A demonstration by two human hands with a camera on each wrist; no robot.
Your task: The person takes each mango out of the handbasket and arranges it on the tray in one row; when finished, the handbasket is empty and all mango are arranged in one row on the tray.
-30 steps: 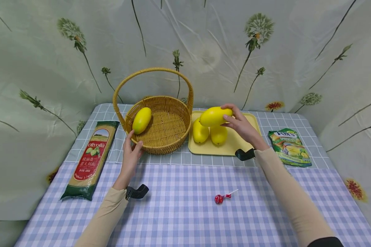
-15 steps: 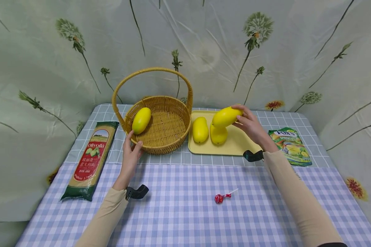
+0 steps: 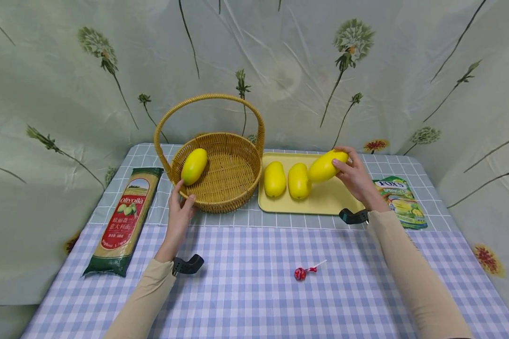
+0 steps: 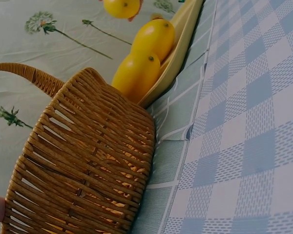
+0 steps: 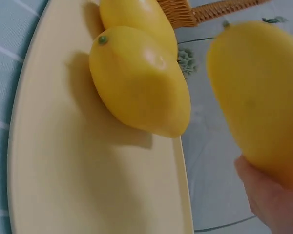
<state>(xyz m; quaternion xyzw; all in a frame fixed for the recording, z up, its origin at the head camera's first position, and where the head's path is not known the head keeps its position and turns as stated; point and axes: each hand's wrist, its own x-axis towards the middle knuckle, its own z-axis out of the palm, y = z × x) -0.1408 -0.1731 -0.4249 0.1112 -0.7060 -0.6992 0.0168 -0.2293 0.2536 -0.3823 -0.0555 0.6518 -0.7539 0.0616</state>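
Observation:
My right hand (image 3: 356,178) grips a yellow mango (image 3: 327,166) by its right end, held above the right half of the yellow tray (image 3: 318,207). In the right wrist view that mango (image 5: 256,92) is clear of the tray, with a thumb (image 5: 261,190) against it. Two more mangoes lie side by side on the tray, a left mango (image 3: 275,179) and a middle mango (image 3: 299,181). My left hand (image 3: 179,220) holds the front-left rim of the wicker basket (image 3: 226,205). Inside that basket one mango (image 3: 194,166) leans on the left wall.
A spaghetti packet (image 3: 125,219) lies left of the basket. To the tray's right is a green candy bag (image 3: 403,202), partly behind the right forearm. A red lollipop (image 3: 300,273) lies on the checked cloth (image 3: 246,282) in front. The basket's tall handle (image 3: 209,96) arches upward.
My right hand has carried its mango rightward, from over the two tray mangoes to the tray's right half, uncovering them. My left hand stays on the basket rim.

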